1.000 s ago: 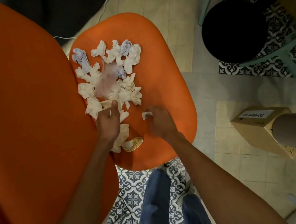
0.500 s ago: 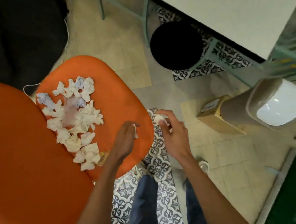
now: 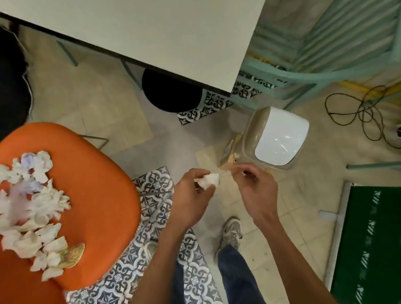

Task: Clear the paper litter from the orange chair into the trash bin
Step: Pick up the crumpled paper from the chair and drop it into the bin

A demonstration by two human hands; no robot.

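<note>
Both your grips have left the orange chair (image 3: 95, 186) and now hang over the floor (image 3: 297, 203) at centre frame, just left of the trash bin (image 3: 249, 132). Your left grip (image 3: 194, 197) is clenched round a crumpled white paper wad (image 3: 210, 180). Your right grip (image 3: 257, 190) pinches a small white scrap (image 3: 244, 173), mostly hidden by the fingers. Neither piece is in the bin, whose white lid (image 3: 279, 141) faces up right of centre. The remaining paper litter (image 3: 26, 208) lies heaped on the chair seat at the left edge, with a yellowish patterned piece (image 3: 73, 256) at its lower end. A cardboard box (image 3: 230, 150) stands just beside the bin. A white tabletop (image 3: 146, 29) fills the upper middle, and a black cable (image 3: 367, 116) coils at the right.
</note>
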